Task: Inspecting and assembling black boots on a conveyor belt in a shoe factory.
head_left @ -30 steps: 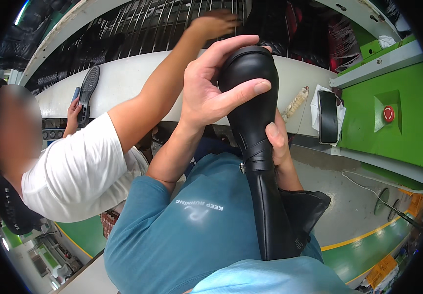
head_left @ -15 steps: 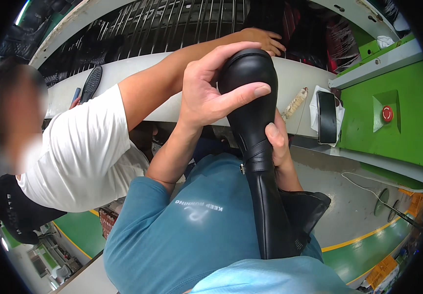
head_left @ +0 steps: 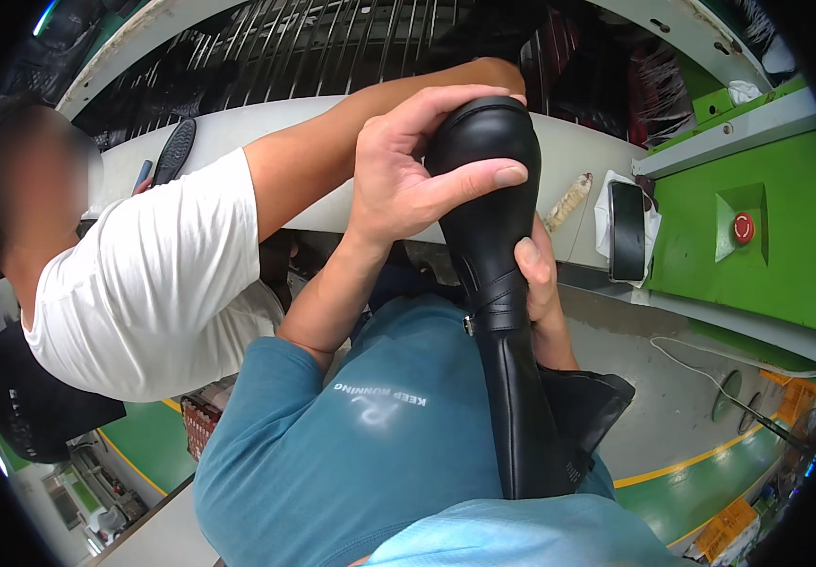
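Observation:
A tall black boot (head_left: 485, 217) with a strap and a small buckle at the ankle lies along my front, its toe pointing away from me. My left hand (head_left: 408, 165) is closed around the toe end, thumb across the top and fingers over the far side. At the boot's right side my right hand (head_left: 538, 269) grips near the ankle; its thumb shows, while most of its fingers are hidden behind the boot. The shaft runs down against my blue shirt, and a loose black flap (head_left: 589, 416) spreads out to the right.
Beside me on the left, a person in a white shirt (head_left: 157, 274) reaches across the white bench (head_left: 318, 128) toward the metal rollers (head_left: 332, 47). A dark sole (head_left: 175, 151) lies on the bench. To the right are a phone (head_left: 627, 231) and a green machine with a red button (head_left: 742, 227).
The co-worker's hand has moved farther over the rollers, taking hold of something dark there, and their body has shifted slightly. My hands and the boot have hardly moved.

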Tool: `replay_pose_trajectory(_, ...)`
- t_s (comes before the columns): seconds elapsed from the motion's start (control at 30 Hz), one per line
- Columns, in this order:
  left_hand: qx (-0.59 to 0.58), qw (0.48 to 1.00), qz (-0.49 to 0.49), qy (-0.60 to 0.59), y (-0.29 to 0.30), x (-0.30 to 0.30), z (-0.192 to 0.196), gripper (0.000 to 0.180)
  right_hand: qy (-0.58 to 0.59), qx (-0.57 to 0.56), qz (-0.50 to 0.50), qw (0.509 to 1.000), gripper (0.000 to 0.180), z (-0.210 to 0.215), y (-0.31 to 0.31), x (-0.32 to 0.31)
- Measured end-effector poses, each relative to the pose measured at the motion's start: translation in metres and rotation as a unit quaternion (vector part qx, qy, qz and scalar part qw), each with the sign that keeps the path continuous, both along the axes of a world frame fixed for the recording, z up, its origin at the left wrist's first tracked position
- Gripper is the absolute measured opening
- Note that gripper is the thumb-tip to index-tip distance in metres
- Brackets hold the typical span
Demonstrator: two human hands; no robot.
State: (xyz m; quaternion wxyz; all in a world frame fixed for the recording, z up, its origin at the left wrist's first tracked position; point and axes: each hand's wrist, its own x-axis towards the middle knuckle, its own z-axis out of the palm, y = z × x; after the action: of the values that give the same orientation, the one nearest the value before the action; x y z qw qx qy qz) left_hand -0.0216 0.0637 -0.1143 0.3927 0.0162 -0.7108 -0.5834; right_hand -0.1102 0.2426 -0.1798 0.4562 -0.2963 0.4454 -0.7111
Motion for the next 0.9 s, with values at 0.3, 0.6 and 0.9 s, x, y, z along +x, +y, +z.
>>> replay_pose_trajectory(0.3, 0.062, 0.998, 0.031, 0.007, 0.014, -0.001, 0.006, 0.055, -0.012, 0.0, 0.004, 1.0, 0.105, 0.005, 0.004, 0.003)
replay_pose_trajectory(0.6, 0.049, 0.999, 0.024, 0.001, 0.014, 0.011, 0.013, 0.059, 0.061, -0.004, 0.002, 0.998, 0.089, 0.0, 0.009, -0.001)
replay_pose_trajectory(0.9, 0.027, 1.0, 0.013, -0.009, 0.01, 0.023, 0.016, 0.056, 0.123, 0.008, 0.001, 0.992, 0.089, 0.006, 0.007, 0.0)
